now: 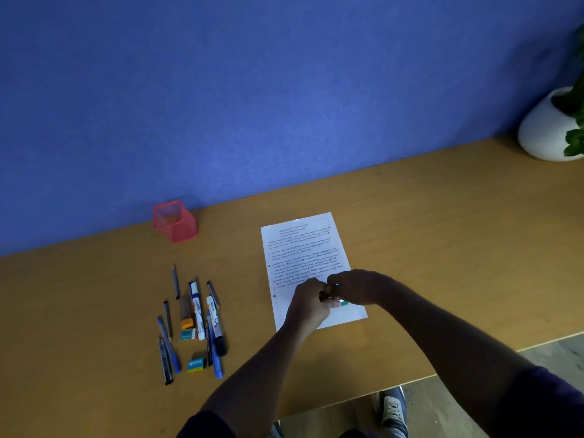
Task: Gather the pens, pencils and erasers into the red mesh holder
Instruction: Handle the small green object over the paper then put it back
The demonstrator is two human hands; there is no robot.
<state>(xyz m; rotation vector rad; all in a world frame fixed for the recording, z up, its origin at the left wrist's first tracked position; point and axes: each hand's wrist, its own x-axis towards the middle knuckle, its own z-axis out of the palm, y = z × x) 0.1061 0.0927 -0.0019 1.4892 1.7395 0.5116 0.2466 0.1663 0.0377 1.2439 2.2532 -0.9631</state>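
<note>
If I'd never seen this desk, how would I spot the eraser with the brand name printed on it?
Start at the red mesh holder by the blue wall and come toward the desk's near edge, through the scatter of pens and pencils. Near the bottom of that pile lies a small teal eraser with white lettering. The other teal eraser sits farther back, under the orange-tipped piece, and its print is too small to read.

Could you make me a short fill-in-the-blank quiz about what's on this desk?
1. The mesh holder by the wall is coloured ____.
2. Both hands, left hand and right hand, meet above the printed sheet of ____.
3. The pile of pens and pencils lies on the desk, not yet in the ____.
4. The white pot at the far right holds a green ____.

Missing words: red; paper; holder; plant.
</note>
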